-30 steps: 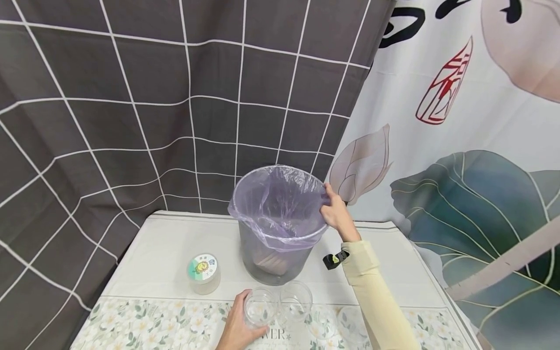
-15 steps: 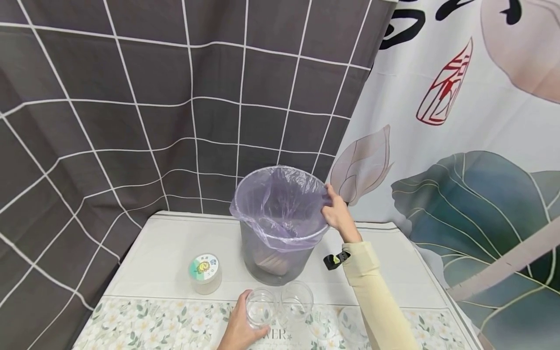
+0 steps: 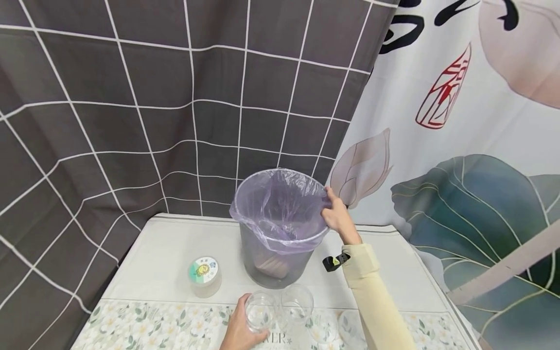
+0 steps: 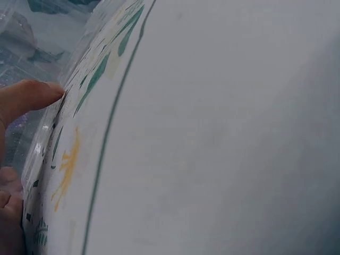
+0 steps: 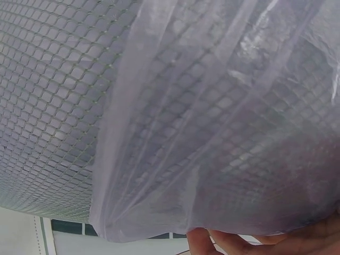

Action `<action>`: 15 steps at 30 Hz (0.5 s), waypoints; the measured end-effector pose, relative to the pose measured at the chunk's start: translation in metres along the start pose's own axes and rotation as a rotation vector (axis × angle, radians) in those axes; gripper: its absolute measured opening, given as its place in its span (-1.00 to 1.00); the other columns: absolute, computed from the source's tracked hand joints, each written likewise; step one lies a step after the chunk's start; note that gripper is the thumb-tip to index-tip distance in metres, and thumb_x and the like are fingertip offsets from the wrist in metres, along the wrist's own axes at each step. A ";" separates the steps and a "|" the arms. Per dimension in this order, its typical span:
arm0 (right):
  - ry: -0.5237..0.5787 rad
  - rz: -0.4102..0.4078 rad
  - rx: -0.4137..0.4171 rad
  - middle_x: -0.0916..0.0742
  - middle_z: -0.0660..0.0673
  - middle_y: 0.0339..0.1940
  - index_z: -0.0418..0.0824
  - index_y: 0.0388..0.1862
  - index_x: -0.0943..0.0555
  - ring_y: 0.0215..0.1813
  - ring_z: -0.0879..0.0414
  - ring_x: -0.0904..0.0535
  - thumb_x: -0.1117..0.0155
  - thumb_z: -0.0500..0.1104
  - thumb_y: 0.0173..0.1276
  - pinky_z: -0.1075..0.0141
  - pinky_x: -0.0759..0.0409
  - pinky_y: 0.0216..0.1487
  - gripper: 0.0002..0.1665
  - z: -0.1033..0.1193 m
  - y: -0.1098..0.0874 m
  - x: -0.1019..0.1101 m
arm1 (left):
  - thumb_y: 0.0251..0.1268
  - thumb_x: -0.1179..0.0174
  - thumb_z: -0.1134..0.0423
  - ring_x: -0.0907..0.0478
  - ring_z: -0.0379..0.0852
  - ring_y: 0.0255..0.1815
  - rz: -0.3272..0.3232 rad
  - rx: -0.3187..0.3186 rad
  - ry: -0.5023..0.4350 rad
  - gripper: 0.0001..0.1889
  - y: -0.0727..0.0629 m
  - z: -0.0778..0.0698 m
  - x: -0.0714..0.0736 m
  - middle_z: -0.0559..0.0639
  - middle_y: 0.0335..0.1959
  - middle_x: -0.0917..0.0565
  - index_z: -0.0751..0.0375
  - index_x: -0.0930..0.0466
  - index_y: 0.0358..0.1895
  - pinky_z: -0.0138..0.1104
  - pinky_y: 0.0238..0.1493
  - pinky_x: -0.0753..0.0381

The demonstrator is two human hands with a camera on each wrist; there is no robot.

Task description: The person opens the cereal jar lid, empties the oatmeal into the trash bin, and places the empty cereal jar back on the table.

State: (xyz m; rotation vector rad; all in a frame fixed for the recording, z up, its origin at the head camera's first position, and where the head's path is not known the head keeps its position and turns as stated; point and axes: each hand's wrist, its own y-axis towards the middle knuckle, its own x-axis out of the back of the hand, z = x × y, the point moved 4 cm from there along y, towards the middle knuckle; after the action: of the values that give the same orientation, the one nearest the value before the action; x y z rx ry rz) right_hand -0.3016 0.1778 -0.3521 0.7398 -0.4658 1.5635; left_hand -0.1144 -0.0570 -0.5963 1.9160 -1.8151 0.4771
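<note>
A mesh trash bin point(image 3: 271, 267) stands at the back of the table, lined with a translucent purple trash bag point(image 3: 284, 218) folded over its rim. My right hand point(image 3: 338, 216) grips the bin's right rim over the bag. In the right wrist view, fingertips point(image 5: 199, 241) show at the bag's edge, against the mesh. My left hand point(image 3: 240, 328) curves its thumb and fingers round a clear round plastic container point(image 3: 261, 311) in front of the bin. A second clear container point(image 3: 296, 304) stands just right of it. The left wrist view catches one finger point(image 4: 32, 98) beside clear plastic.
Left of the bin stands a clear tub point(image 3: 204, 277) with a green-and-white printed lid. Clear round lids point(image 3: 351, 325) lie near the right forearm. A floral cloth point(image 3: 144, 321) covers the table front; a grid curtain point(image 3: 214, 121) hangs behind.
</note>
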 end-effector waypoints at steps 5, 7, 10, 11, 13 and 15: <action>0.010 0.004 0.009 -0.12 -0.38 0.42 -0.38 0.42 0.05 0.42 -0.21 -0.01 0.07 -0.42 -0.07 0.00 -0.04 0.40 -0.04 0.000 -0.001 -0.004 | -0.59 -0.53 0.07 -0.50 0.17 -0.05 -0.011 -0.006 -0.008 0.03 -0.004 0.003 0.001 0.16 -0.03 -0.50 0.24 -0.20 0.18 0.05 -0.03 -0.50; 0.007 -0.004 0.010 -0.13 -0.38 0.41 -0.38 0.42 0.04 0.41 -0.22 -0.02 0.06 -0.42 -0.07 -0.01 -0.06 0.39 -0.04 -0.001 -0.001 -0.003 | -0.57 -0.52 0.07 -0.49 0.17 -0.04 -0.011 -0.011 -0.020 0.03 -0.003 0.002 0.001 0.16 -0.02 -0.49 0.24 -0.20 0.19 0.05 -0.02 -0.49; -0.008 0.002 0.010 -0.14 -0.38 0.41 -0.37 0.43 0.04 0.41 -0.22 -0.04 0.04 -0.41 -0.06 -0.01 -0.07 0.39 -0.04 -0.001 -0.001 -0.002 | -0.57 -0.52 0.06 -0.46 0.19 0.00 0.004 0.016 -0.024 0.05 -0.003 0.003 0.000 0.18 0.02 -0.46 0.24 -0.17 0.21 0.07 0.03 -0.46; -0.014 0.005 0.010 -0.14 -0.39 0.41 -0.37 0.43 0.04 0.41 -0.23 -0.04 0.04 -0.41 -0.06 -0.01 -0.08 0.39 -0.04 -0.001 0.000 -0.003 | -0.57 -0.52 0.06 -0.45 0.20 0.01 0.008 0.026 -0.026 0.06 -0.003 0.003 0.000 0.19 0.03 -0.45 0.25 -0.16 0.22 0.08 0.04 -0.45; -0.025 0.006 0.008 -0.14 -0.39 0.41 -0.36 0.43 0.04 0.40 -0.23 -0.04 0.03 -0.39 -0.04 -0.01 -0.07 0.39 -0.05 -0.001 0.000 -0.002 | -0.57 -0.52 0.05 -0.43 0.23 0.04 0.016 0.044 -0.029 0.09 -0.003 0.003 -0.001 0.22 0.06 -0.43 0.27 -0.14 0.24 0.10 0.06 -0.43; -0.037 0.008 0.008 -0.14 -0.39 0.41 -0.35 0.44 0.04 0.41 -0.24 -0.04 0.02 -0.35 0.01 -0.02 -0.06 0.39 -0.07 -0.001 0.000 -0.002 | -0.56 -0.52 0.04 -0.41 0.26 0.06 0.026 0.056 -0.036 0.11 -0.004 0.002 -0.001 0.26 0.09 -0.40 0.29 -0.11 0.26 0.12 0.08 -0.40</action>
State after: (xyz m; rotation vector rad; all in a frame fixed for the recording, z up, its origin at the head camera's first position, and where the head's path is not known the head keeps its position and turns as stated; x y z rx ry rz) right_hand -0.3020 0.1773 -0.3540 0.7748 -0.4901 1.5622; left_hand -0.1109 -0.0574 -0.5992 1.9523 -1.8700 0.5095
